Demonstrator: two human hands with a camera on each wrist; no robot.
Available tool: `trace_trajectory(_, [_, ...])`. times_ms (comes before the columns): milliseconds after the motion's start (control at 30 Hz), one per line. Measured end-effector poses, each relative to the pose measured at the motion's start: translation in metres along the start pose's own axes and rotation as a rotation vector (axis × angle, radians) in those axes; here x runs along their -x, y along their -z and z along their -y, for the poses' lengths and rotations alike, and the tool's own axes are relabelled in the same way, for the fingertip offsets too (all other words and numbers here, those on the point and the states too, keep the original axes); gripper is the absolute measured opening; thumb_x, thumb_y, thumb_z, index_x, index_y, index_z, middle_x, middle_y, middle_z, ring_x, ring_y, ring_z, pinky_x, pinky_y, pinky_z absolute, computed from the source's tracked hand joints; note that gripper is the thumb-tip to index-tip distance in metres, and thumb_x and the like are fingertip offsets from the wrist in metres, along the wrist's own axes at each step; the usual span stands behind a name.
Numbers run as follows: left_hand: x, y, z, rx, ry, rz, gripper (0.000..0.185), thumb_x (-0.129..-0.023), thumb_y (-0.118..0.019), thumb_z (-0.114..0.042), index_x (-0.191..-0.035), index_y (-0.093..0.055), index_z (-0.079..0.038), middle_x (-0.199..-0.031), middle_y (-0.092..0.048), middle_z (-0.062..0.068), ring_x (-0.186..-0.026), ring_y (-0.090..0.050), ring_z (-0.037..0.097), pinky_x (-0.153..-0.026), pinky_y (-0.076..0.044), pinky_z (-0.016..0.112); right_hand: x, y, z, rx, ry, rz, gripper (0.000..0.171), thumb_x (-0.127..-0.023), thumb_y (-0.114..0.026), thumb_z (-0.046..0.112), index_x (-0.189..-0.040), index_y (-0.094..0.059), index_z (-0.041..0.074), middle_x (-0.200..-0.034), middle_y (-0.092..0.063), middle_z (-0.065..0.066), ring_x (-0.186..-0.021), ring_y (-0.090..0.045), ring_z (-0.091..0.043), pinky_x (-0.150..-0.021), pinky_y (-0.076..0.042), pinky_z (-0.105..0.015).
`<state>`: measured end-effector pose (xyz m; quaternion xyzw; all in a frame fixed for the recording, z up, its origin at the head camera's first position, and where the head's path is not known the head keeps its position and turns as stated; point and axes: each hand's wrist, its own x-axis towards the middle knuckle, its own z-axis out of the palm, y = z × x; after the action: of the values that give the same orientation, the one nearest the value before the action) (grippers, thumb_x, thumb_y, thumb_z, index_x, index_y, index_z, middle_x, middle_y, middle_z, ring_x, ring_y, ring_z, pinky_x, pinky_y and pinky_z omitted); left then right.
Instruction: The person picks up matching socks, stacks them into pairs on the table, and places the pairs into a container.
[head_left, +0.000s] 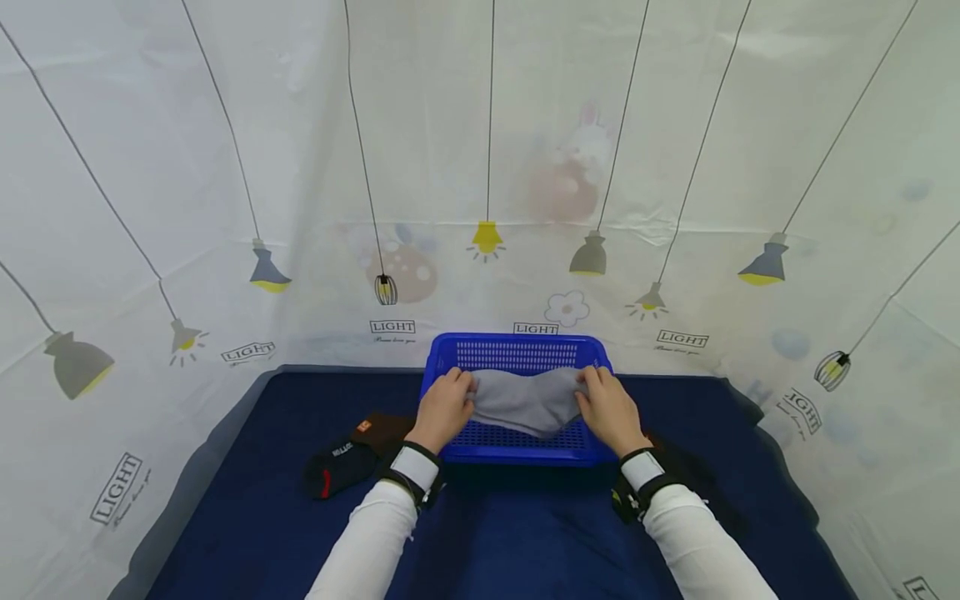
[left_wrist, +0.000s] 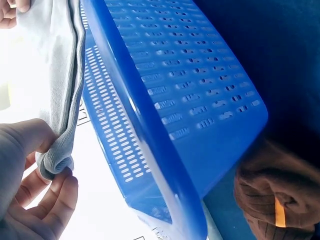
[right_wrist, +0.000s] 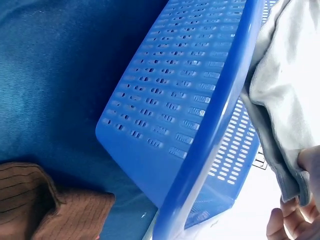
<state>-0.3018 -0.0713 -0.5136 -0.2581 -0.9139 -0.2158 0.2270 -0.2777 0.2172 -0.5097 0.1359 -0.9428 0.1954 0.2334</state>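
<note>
A pair of light grey socks (head_left: pixel 528 402), laid together in layers, is stretched sideways over the blue plastic basket (head_left: pixel 517 457). My left hand (head_left: pixel 444 408) pinches one end between thumb and fingers; the left wrist view shows that end bunched at the fingertips of this hand (left_wrist: pixel 37 185). At the other end, my right hand (head_left: pixel 609 410) grips the socks with the thumb on top. The layered edges of the socks (right_wrist: pixel 282 100) show in the right wrist view. Both hands are above the basket's sides.
Left of the basket lie a black sock (head_left: pixel 341 468) with a red mark and a brown sock (head_left: pixel 390 429) with an orange tag. Another brown sock (right_wrist: pixel 75 212) lies to the right, partly behind my right wrist. A dark blue cloth (head_left: pixel 517 542) covers the table, with a patterned white curtain (head_left: pixel 450 150) behind.
</note>
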Motion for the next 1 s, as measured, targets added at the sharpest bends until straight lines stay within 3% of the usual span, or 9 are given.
trace_trajectory(300, [-0.015, -0.009, 0.000, 0.011, 0.090, 0.119, 0.019, -0.080, -0.075, 0.005, -0.094, -0.067, -0.005, -0.095, -0.064, 0.011, -0.083, -0.066, 0.033, -0.071, -0.055, 0.045, -0.014, -0.013, 0.003, 0.025, -0.046, 0.069, 0.020, -0.091, -0.074, 0.002, -0.104, -0.058, 0.003, -0.090, -0.055, -0.016, -0.066, -0.059, -0.034, -0.056, -0.051, -0.049])
trace_trajectory(633, [-0.026, -0.017, 0.005, -0.002, 0.119, 0.198, 0.017, -0.082, -0.075, 0.004, -0.095, -0.067, -0.005, -0.097, -0.064, 0.014, -0.086, -0.066, 0.035, -0.074, -0.055, 0.046, -0.022, -0.027, 0.002, 0.046, -0.140, 0.161, 0.019, -0.094, -0.071, 0.007, -0.107, -0.057, 0.004, -0.097, -0.056, -0.019, -0.067, -0.061, -0.036, -0.058, -0.052, -0.051])
trace_trajectory(1000, [-0.030, -0.029, 0.008, -0.004, 0.131, 0.223, 0.018, -0.081, -0.077, 0.003, -0.095, -0.068, -0.004, -0.094, -0.064, 0.013, -0.085, -0.068, 0.033, -0.074, -0.055, 0.045, -0.022, -0.046, 0.004, 0.020, -0.182, 0.177, 0.019, -0.095, -0.071, 0.006, -0.106, -0.056, 0.004, -0.099, -0.055, -0.020, -0.068, -0.063, -0.040, -0.059, -0.053, -0.053])
